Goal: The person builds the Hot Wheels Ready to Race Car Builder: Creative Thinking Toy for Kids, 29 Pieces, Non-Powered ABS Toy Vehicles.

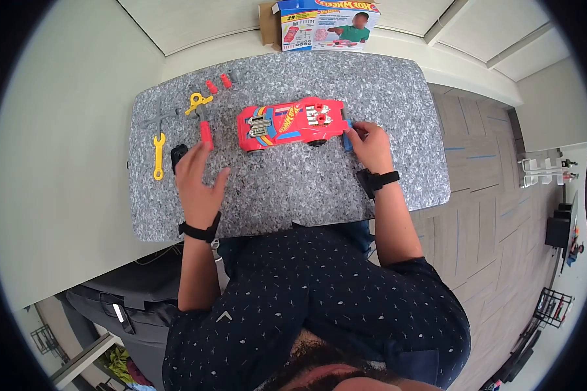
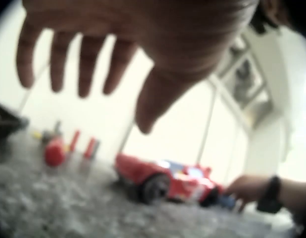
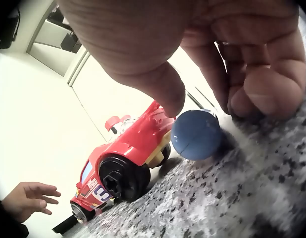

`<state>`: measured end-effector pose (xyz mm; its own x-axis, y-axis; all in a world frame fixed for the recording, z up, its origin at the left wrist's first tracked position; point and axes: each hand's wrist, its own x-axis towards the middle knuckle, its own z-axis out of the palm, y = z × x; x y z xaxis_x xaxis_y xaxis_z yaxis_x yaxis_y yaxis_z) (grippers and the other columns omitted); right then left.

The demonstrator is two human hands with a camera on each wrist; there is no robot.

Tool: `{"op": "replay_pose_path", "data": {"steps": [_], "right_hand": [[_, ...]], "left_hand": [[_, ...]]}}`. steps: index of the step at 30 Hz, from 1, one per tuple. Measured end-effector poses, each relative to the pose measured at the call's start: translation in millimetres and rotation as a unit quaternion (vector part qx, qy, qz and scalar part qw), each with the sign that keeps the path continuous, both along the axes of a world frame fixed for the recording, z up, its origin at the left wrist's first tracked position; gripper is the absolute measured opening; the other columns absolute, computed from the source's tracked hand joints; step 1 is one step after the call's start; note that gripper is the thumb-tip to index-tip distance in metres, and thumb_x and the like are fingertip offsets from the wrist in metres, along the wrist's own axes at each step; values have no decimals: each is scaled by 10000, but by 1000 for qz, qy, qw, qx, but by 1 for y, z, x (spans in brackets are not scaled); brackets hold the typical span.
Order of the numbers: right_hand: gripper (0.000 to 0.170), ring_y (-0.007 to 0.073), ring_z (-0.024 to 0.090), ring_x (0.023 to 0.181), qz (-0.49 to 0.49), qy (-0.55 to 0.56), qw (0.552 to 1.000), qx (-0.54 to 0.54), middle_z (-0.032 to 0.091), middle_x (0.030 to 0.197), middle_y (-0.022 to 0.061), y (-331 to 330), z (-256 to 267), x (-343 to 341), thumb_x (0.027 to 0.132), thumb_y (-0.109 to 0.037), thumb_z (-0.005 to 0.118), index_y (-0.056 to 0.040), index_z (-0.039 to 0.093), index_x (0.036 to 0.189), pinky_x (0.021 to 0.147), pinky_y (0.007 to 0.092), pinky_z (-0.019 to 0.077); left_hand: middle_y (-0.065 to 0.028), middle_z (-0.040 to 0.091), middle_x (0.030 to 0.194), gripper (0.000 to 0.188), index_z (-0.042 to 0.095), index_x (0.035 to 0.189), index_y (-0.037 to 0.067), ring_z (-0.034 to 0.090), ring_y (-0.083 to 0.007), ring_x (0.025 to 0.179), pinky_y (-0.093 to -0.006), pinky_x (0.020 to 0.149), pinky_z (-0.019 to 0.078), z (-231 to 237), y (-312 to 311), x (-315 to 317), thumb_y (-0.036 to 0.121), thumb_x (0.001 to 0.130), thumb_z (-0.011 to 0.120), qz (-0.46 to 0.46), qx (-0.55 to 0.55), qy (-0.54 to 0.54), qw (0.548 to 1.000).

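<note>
A red Hot Wheels toy car (image 1: 293, 124) stands on the speckled grey table. At the car's right end, my right hand (image 1: 372, 148) pinches a blue round-ended piece (image 3: 195, 135) between thumb and fingers, low over the table. Only the rounded end of that piece shows well in the right wrist view. My left hand (image 1: 199, 186) hovers palm down left of the car, its fingers spread and holding nothing. Just beyond its fingertips lies a red-handled tool (image 1: 206, 133) with a grey head. A small black object (image 1: 178, 158) is beside those fingers.
A yellow wrench (image 1: 158, 156) and a grey cross-shaped tool (image 1: 160, 118) lie at the table's left. Behind the red-handled tool are a yellow piece (image 1: 197, 101) and two small red pieces (image 1: 225, 81). An opened Hot Wheels box (image 1: 326, 26) stands past the far edge.
</note>
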<state>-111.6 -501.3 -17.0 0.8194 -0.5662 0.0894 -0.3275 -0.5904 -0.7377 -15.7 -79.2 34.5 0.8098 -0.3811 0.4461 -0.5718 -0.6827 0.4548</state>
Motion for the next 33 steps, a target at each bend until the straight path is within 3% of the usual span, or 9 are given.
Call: {"op": "replay_pose_path", "data": {"steps": [5, 8, 11, 20, 23, 27, 29, 31, 33], "right_hand": [[444, 358, 844, 963, -10, 12, 1000, 18, 847, 1043, 253, -3, 6, 1, 1012, -362, 860, 50, 841, 1176, 860, 430, 648], [467, 371, 841, 978, -19, 7, 999, 32, 846, 1049, 258, -5, 9, 2, 1042, -403, 823, 45, 846, 1169, 868, 445, 642], [509, 401, 832, 993, -37, 6, 999, 12, 840, 1045, 269, -7, 9, 2, 1075, -446, 774, 50, 844, 1168, 887, 463, 632], [533, 454, 816, 1014, -37, 18, 999, 12, 827, 1057, 296, -14, 6, 2, 1109, -465, 721, 52, 839, 1168, 897, 489, 619], [548, 474, 811, 1028, -43, 23, 999, 13, 825, 1073, 304, -11, 12, 2, 1114, -474, 708, 57, 838, 1161, 903, 501, 618], [463, 345, 811, 918, -26, -15, 999, -22, 834, 1051, 238, -25, 5, 2, 1087, -400, 774, 34, 824, 1240, 830, 430, 624], [431, 256, 791, 865, -28, -43, 999, -11, 833, 1071, 193, -10, 58, -3, 1061, -336, 826, 17, 805, 1307, 792, 384, 623], [515, 160, 741, 906, 92, -180, 979, 16, 800, 1237, 139, 0, 97, 2, 1010, -186, 884, -24, 720, 1472, 773, 318, 625], [657, 189, 758, 1059, 212, -252, 933, 143, 736, 1427, 159, 43, 182, -2, 971, -71, 898, -25, 629, 1568, 814, 312, 653]], "left_hand": [[-240, 699, 1409, 837, 674, 1502, -4, 649, -443, 1334, -523, 1169, 499, -7, 33, 9, 331, 813, 1010, 174, 54, 9, 983], [-252, 705, 1333, 870, 676, 1477, -30, 680, -447, 1266, -520, 1097, 545, -22, 44, 18, 365, 787, 1029, 213, 73, 19, 974], [-270, 687, 1363, 829, 667, 1469, -29, 675, -473, 1265, -541, 1094, 545, -25, 50, 24, 278, 783, 1018, 231, 52, 127, 963], [-213, 665, 1306, 676, 702, 1426, -31, 705, -445, 1173, -481, 1064, 566, -33, 65, 34, 76, 802, 939, 213, -23, 72, 974], [-187, 653, 1348, 659, 699, 1426, -30, 722, -397, 1179, -457, 1100, 577, -22, 63, 37, 7, 807, 921, 182, -59, 35, 981], [-159, 697, 1397, 677, 678, 1481, -14, 723, -299, 1290, -426, 1142, 587, 14, 43, 35, -77, 844, 897, 78, -237, 93, 964], [-149, 716, 1425, 712, 655, 1523, -9, 713, -260, 1340, -416, 1148, 593, 46, 27, 31, -120, 859, 884, -14, -324, 125, 938], [-184, 730, 1453, 785, 614, 1568, -28, 707, -250, 1363, -411, 1153, 591, 95, 6, 31, -152, 846, 897, -149, -357, 106, 916], [-226, 721, 1469, 834, 588, 1580, -53, 708, -266, 1369, -411, 1171, 584, 159, -19, 26, -164, 822, 916, -255, -319, 62, 911]]}}
